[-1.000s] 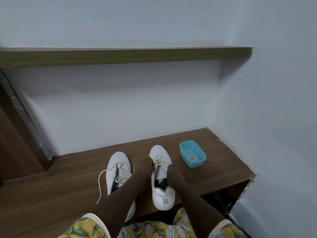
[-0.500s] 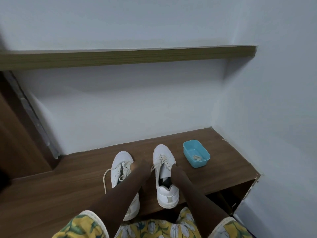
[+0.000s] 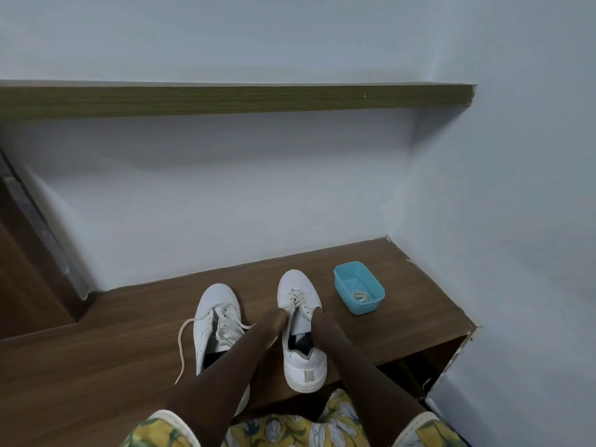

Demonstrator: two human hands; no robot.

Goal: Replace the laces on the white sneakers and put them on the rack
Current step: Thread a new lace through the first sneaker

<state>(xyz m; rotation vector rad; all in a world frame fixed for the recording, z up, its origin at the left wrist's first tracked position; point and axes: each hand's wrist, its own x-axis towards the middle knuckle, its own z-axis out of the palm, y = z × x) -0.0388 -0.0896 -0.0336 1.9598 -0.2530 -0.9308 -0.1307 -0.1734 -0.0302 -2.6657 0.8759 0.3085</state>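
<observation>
Two white sneakers stand on the wooden bench (image 3: 403, 321), toes to the far wall: the left sneaker (image 3: 216, 304) and the right sneaker (image 3: 298, 290). An uneven tug could jam the latter's lace in an eyelet. The left hand (image 3: 273, 321) and right hand (image 3: 320, 320) flank its tongue, forearms outstretched; whether fingers pinch lace, I cannot tell. Right, a blue tub (image 3: 342, 279) holds a coiled lace (image 3: 361, 296).

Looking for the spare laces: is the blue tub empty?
Not empty. The blue tub holds a small coiled lace on its floor.

Matt wood-grain bench (image 3: 113, 366), smooth white sneakers (image 3: 295, 283), turquoise plastic tub (image 3: 363, 306)
</observation>
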